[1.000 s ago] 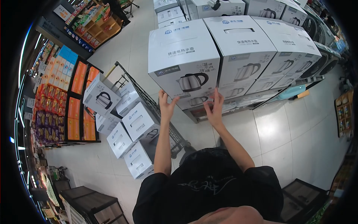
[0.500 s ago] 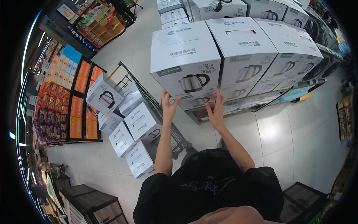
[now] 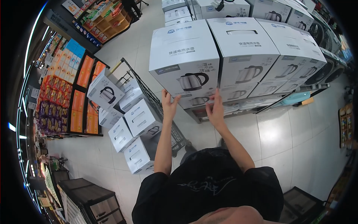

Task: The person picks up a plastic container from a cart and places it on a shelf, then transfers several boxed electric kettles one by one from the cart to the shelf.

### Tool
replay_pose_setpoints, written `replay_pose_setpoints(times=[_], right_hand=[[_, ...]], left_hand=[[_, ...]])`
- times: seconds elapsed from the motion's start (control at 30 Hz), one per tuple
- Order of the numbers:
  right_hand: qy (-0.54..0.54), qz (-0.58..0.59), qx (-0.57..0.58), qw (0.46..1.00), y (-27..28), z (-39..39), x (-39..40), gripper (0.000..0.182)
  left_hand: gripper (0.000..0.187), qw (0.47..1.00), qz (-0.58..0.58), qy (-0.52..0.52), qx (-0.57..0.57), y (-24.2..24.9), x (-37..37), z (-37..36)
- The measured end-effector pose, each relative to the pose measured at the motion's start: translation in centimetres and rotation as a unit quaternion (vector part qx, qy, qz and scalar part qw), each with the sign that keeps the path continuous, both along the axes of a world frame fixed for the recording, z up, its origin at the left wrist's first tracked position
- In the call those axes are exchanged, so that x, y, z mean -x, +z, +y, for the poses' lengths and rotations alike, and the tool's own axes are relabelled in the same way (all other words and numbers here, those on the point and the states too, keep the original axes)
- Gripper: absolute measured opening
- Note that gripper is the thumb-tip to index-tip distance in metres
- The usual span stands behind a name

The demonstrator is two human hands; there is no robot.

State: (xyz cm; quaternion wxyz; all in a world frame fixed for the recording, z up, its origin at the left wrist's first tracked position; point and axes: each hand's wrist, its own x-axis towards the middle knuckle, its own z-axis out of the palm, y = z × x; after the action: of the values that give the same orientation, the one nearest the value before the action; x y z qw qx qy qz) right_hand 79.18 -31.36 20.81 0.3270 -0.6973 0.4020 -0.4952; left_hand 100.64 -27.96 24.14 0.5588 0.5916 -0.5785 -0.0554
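At centre foreground, the left hand (image 3: pixel 170 106) and right hand (image 3: pixel 215 109), apart, frame the lower front corners of an electric-kettle carton (image 3: pixel 183 54) topping the left end of a display stack (image 3: pixel 244 79); clamping cannot be confirmed. Uneven pressure could skew it against the neighbouring kettle carton (image 3: pixel 242 46).

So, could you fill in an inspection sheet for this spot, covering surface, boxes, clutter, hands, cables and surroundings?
Surface: display stand, mostly hidden beneath stacked boxes.
Boxes: front-left kettle box stands on a lower box.
Clutter: loosely grouped boxes, one tilted, at the trolley.
Hands: left hand by the kettle box's lower left corner, right hand by its lower right; fingers spread, grip unclear.
Cables: possible cord on a black item, rear box.
Surroundings: tiled floor, shelves of packaged goods.
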Motion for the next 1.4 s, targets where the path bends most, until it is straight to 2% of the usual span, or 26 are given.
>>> replay_pose_setpoints(times=[0.2, 0.5, 0.73, 1.0, 1.1, 1.2, 1.4], right_hand=[[0.009, 0.012, 0.027, 1.000, -1.1, -0.4, 0.1, 0.078], [-0.001, 0.061, 0.007, 0.998, -0.7, -0.2, 0.6, 0.080], [0.061, 0.007, -0.058, 0.996, -0.9, -0.4, 0.7, 0.083], [0.079, 0.038, -0.043, 0.995, -0.7, -0.5, 1.4, 0.082], [0.089, 0.045, -0.037, 0.994, -0.7, -0.9, 1.7, 0.082], [0.100, 0.053, -0.039, 0.993, -0.4, -1.0, 2.3, 0.082], [0.128, 0.065, -0.036, 0.989, 0.0, -1.4, 3.3, 0.081]], left_hand=[[0.032, 1.000, 0.018, 0.002, 0.007, -0.5, -0.1, -0.2], [0.028, 0.999, 0.020, -0.019, 0.017, -0.9, -0.6, -0.1], [0.025, 0.999, 0.037, -0.035, -0.011, -0.7, -0.7, 0.2], [0.025, 0.998, 0.046, -0.027, -0.038, -0.4, -0.4, 0.5], [0.025, 0.999, 0.029, -0.024, -0.009, -1.0, -0.5, 0.2], [0.030, 0.994, 0.080, -0.047, -0.062, -1.7, -0.9, 0.4], [0.032, 0.991, 0.110, -0.032, -0.073, -1.6, 0.0, 0.8]])
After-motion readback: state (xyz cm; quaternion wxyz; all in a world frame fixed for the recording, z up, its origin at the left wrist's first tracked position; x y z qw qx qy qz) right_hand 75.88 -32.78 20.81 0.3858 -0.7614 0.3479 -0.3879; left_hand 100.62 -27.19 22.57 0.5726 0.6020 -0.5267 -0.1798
